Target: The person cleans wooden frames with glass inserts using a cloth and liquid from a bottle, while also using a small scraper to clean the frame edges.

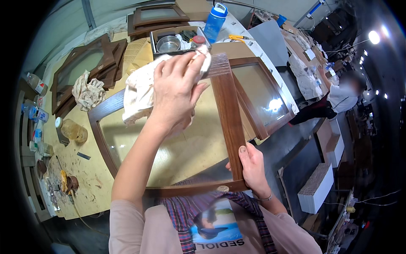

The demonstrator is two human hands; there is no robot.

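Note:
A brown wooden-framed glass door panel [229, 114] is in front of me, its near edge against my apron. My left hand [175, 86] is closed on a crumpled white cloth [138, 91], which lies over the panel's far rail. The palm side of that hand is hidden. Along the far rail, the wood near the right corner [220, 66] looks pale and streaked. On the right side, my right hand [253, 165] grips the panel's stile near its lower corner, thumb on top and fingers mostly hidden underneath.
Similar panels [270, 95] lie at the right and in stacks [105, 51] at the far left. A second cloth [88, 91], a jar [72, 129] and a power tool [69, 182] are on the left. Behind stand a box [157, 54] and blue bottle [215, 24]. A person [344, 99] works at right.

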